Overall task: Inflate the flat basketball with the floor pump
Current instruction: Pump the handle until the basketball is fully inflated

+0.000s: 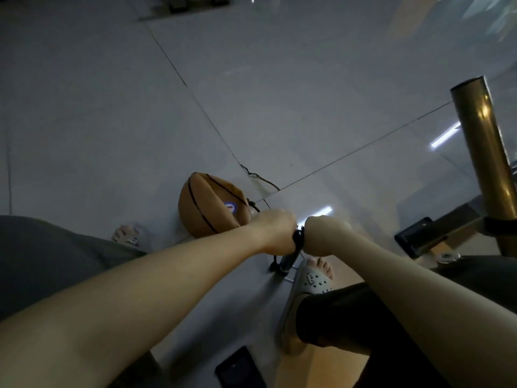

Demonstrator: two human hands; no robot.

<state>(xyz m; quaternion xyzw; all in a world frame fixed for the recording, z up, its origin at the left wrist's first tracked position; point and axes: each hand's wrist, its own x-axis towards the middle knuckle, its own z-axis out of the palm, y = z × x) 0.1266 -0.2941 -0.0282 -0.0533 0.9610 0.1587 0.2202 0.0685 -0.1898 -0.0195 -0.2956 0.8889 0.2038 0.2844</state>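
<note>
"What's underfoot?"

"A glossy grey tiled floor (pixel 112 113), with one tile cracked just beyond the ball. A brass-coloured post (pixel 486 152) rises at the right."

"And the arms?"

"Both bare forearms reach forward and down, nearly straight, and meet in the middle."

"Where's the ball?"

"The basketball (pixel 207 205) lies on the floor just beyond the left fist. Its top is caved in, and something dark and thin, perhaps the hose end, sits at its right edge."

"Feet?"

"The right foot, in a pale sandal (pixel 313 281), is planted just beside the pump's base."

"The grip?"

"The left hand (pixel 275 231) and right hand (pixel 324 233) are fists side by side. Each is clamped on the black handle (pixel 298 238) of the floor pump (pixel 288 263), whose grey barrel stands directly below."
</note>
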